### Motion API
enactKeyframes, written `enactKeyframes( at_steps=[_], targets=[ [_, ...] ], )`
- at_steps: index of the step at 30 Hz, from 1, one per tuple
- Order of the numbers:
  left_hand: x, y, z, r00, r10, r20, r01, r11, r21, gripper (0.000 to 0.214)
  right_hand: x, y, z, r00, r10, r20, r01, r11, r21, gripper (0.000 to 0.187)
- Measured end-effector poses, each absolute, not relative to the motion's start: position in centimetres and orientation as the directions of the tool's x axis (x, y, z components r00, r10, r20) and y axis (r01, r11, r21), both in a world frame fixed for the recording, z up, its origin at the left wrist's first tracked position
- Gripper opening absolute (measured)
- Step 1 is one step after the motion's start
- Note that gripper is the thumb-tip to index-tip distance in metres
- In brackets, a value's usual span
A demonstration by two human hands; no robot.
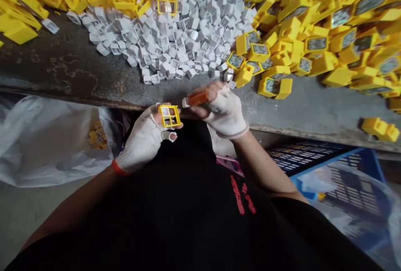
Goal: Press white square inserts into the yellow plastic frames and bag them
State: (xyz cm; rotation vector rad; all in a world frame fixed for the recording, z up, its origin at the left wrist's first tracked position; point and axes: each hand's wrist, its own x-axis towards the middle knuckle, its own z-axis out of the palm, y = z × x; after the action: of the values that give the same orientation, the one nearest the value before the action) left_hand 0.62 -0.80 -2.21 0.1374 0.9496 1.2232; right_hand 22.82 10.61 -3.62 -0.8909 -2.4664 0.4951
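- left hand (pixel 142 139): fingers curling, gripping a yellow plastic square frame (pixel 169 116); frame is sitting just off the bench edge;
- right hand (pixel 224 110): fingers closing on an orange tool (pixel 198 98); a white plastic cube (pixel 186 103) is sitting at its tip, just beside the frame;
- a pile of white cubes (pixel 166 41) and a heap of yellow plastic parts (pixel 313 41) are lying on a grey metal bench (pixel 62 57)

And here's the stained grey workbench (pixel 62 60), white plastic cubes (pixel 166 41) heaped at twelve o'clock, yellow plastic frames (pixel 319 43) piled up around two o'clock!
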Motion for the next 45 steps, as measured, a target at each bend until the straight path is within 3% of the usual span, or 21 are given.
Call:
enactKeyframes(
  at_steps=[4,9,12,16,21,25,27,29,31,35,41,45],
  targets=[
    [0.8,-0.9,-1.8,0.067,0.841,-0.537,-0.720,0.413,0.557,0.019,23.1,6.9,-3.6,-0.692,0.582,0.427,0.331,0.782,-0.528,0.030],
    [1.0,-0.8,-2.5,0.160,0.823,-0.545,-0.714,0.478,0.511,0.019,24.5,4.9,-3.3,-0.719,0.564,0.406,0.348,0.798,-0.493,0.021],
    [1.3,-0.5,-2.8,0.182,0.817,-0.547,-0.726,0.487,0.486,0.013,26.6,7.0,-2.3,-0.682,0.630,0.372,0.477,0.768,-0.426,0.028],
    [1.7,-0.2,-2.3,0.139,0.836,-0.531,-0.713,0.457,0.532,0.007,28.4,13.7,-2.9,-0.422,0.856,0.297,0.830,0.497,-0.254,0.026],
    [1.9,-0.6,-2.0,0.094,0.846,-0.525,-0.715,0.424,0.555,0.010,26.3,19.2,-5.2,-0.511,0.801,0.312,0.780,0.584,-0.225,0.028],
    [2.0,-0.8,-2.0,0.083,0.853,-0.515,-0.717,0.410,0.564,0.013,24.5,17.3,-3.5,-0.484,0.846,0.222,0.804,0.530,-0.269,0.019],
    [2.0,-0.6,-2.0,0.104,0.844,-0.527,-0.720,0.429,0.545,0.011,24.4,14.9,-1.8,-0.508,0.842,0.184,0.754,0.538,-0.377,0.019],
    [2.0,-0.4,-2.0,0.139,0.830,-0.541,-0.726,0.457,0.515,0.008,24.4,12.4,-0.7,-0.576,0.789,0.214,0.620,0.593,-0.514,0.030],
    [1.9,-0.3,-2.1,0.174,0.814,-0.554,-0.724,0.487,0.489,0.006,24.4,10.4,-0.6,-0.638,0.724,0.261,0.501,0.648,-0.574,0.041],
    [1.9,-0.5,-2.2,0.216,0.796,-0.565,-0.733,0.515,0.445,0.005,24.2,8.3,-2.4,-0.671,0.670,0.318,0.428,0.700,-0.572,0.036],
    [2.0,-0.8,-2.0,0.214,0.838,-0.502,-0.742,0.474,0.475,0.009,23.5,6.3,-4.7,-0.510,0.708,0.488,0.276,0.672,-0.687,0.032],
    [2.1,-0.8,-1.7,0.239,0.845,-0.479,-0.729,0.482,0.486,0.016,23.3,6.0,-5.6,-0.464,0.646,0.605,0.292,0.757,-0.585,0.031]
  ],
)
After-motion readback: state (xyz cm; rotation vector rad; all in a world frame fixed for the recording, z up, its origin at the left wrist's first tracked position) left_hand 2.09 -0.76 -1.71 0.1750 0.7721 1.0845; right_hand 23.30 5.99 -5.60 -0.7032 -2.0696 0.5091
